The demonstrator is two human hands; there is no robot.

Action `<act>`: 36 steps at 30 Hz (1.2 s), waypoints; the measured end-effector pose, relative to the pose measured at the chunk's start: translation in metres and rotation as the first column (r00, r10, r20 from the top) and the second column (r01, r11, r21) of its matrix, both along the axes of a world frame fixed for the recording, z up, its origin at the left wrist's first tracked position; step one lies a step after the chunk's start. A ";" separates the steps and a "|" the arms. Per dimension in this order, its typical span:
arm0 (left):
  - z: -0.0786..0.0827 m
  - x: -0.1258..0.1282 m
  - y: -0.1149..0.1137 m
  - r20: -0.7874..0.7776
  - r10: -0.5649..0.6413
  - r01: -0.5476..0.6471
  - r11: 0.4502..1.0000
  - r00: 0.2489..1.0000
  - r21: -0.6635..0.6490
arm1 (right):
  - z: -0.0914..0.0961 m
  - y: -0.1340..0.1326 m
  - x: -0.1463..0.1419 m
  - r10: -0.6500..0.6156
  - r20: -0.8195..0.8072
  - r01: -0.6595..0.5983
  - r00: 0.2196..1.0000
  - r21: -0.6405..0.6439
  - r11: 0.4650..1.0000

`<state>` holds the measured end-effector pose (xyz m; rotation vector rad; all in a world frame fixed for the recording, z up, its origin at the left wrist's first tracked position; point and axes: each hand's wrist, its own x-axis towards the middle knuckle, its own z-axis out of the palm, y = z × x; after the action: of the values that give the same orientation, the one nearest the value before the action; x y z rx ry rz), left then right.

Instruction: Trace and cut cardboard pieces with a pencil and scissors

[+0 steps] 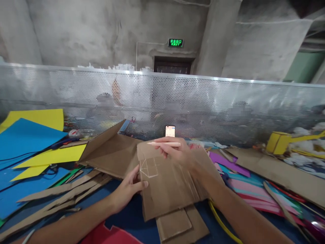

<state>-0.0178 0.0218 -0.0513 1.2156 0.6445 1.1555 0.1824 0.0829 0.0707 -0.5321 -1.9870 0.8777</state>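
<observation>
My left hand (128,189) grips the left edge of a brown cardboard sheet (167,184), thumb on top, just below a white-lined house-like drawing (149,167) on it. My right hand (176,152) hovers over the sheet's upper part and pinches a pale pencil-like stick (164,144) that lies level and points left. More cardboard pieces (177,223) lie under the sheet. A larger folded cardboard (109,152) sits behind it on the left.
Blue (22,139) and yellow (50,156) sheets lie at left, cardboard strips (58,196) at front left. Pink and purple sheets (243,186) lie at right. A phone (170,130) leans against the perforated metal screen (203,101). A yellow box (278,142) stands far right.
</observation>
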 end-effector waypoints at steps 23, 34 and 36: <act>-0.002 -0.002 0.000 -0.051 0.009 -0.010 1.000 0.999 -0.027 | -0.039 0.041 0.011 -0.127 0.138 0.125 0.982 0.027 0.992; -0.001 -0.001 -0.001 -0.039 0.012 -0.013 1.000 0.999 -0.025 | -0.039 0.039 0.010 -0.126 0.166 0.128 0.978 0.003 0.992; -0.001 -0.001 -0.001 -0.041 0.014 -0.015 1.000 0.999 -0.027 | -0.039 0.040 0.010 -0.132 0.171 0.133 0.976 0.006 0.991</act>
<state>-0.0190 0.0211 -0.0526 1.2153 0.6990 1.1331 0.1928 0.1228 0.0314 -0.7561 -2.0770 0.7767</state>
